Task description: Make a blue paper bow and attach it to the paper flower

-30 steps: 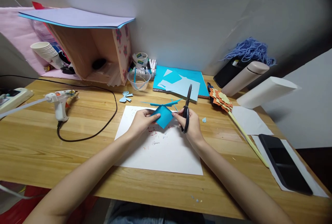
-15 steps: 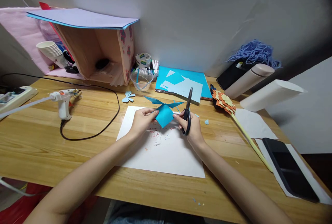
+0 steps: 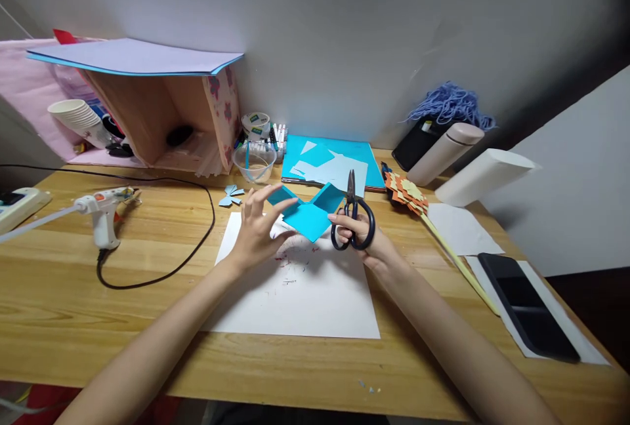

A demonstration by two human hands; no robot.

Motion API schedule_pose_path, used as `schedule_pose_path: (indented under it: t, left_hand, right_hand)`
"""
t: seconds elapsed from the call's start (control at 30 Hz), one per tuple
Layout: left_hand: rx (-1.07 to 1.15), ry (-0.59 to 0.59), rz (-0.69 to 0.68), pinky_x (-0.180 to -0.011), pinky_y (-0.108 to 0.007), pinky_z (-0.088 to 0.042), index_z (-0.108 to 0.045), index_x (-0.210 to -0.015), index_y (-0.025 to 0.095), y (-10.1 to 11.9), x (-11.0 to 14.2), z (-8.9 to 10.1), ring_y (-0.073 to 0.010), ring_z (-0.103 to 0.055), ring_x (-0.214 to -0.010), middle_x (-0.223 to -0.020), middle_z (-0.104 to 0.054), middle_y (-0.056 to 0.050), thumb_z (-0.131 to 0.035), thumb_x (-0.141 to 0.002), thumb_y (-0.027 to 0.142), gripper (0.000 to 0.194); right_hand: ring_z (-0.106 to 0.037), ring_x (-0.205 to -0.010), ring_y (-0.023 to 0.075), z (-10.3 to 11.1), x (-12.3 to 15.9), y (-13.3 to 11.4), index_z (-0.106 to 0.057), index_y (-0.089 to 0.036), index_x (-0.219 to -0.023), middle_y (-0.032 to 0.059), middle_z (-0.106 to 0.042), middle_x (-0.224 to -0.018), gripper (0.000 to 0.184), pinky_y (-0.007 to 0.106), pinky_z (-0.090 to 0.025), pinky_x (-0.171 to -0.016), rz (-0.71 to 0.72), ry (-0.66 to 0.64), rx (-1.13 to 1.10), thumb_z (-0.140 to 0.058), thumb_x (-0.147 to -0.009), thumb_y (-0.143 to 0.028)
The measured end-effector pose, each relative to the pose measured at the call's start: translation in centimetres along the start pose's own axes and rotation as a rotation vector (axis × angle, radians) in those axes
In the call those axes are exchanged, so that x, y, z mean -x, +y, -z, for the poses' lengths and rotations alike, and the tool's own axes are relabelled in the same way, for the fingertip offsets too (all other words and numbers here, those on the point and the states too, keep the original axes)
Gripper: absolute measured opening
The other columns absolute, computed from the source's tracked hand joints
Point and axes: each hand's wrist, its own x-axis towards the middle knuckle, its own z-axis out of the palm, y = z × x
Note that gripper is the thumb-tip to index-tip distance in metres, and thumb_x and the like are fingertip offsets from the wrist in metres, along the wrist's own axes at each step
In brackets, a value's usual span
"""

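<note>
A bright blue paper cut-out (image 3: 308,218) with folded, wing-like flaps is held up above a white sheet (image 3: 305,307) marked with small red and dark strokes. My right hand (image 3: 361,235) pinches its right edge between thumb and finger. Black-handled scissors (image 3: 351,205) also hang in that hand, blades pointing up and nearly closed. At the paper's left side, my left hand (image 3: 260,225) has its fingers spread and thumb apart; whether a fingertip touches the paper is hard to tell. A light-blue paper flower piece (image 3: 231,195) lies on the table beyond my left hand.
A glue gun (image 3: 103,215) with a looping black cord stands left. Behind are an open box (image 3: 221,117), a clear plastic bowl (image 3: 254,164) and blue card (image 3: 339,148) with paper offcuts. An orange paper flower (image 3: 406,194), a tumbler (image 3: 445,153) and a phone (image 3: 529,307) lie right.
My left hand has let go of its pinch on the blue paper and spread its fingers. The paper's flaps now face me more openly. The scissors have turned, showing both handle loops.
</note>
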Motion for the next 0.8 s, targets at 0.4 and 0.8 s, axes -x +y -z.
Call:
schedule_pose_path:
  t: [0.4, 0.8]
  left_hand:
    - [-0.044, 0.097, 0.189, -0.1, -0.044, -0.03, -0.065, -0.088, 0.024, -1.7, 0.0, -0.3, -0.0223, -0.052, -0.108, -0.114, -0.06, -0.004, -0.053, -0.086, 0.027, 0.013]
    - [-0.049, 0.063, 0.238, -0.091, -0.043, -0.038, -0.049, -0.115, 0.019, -3.1, 0.8, -1.6, -0.0256, -0.048, -0.111, -0.116, -0.054, -0.012, -0.056, -0.083, 0.028, 0.034]
  right_hand:
    - [-0.049, -0.041, 0.0106, 3.5, -2.0, -1.4, -0.05, -0.019, -0.074, -0.0025, -0.054, -0.055, 0.031, 0.022, -0.033, -0.041, 0.149, 0.106, 0.857, -0.058, -0.074, -0.049]
    - [-0.059, -0.086, 0.0312, 8.8, -0.6, -2.2, -0.059, -0.014, -0.085, 0.0167, -0.062, -0.093, 0.019, 0.035, -0.041, -0.064, 0.186, 0.313, 1.903, -0.054, -0.081, -0.032]
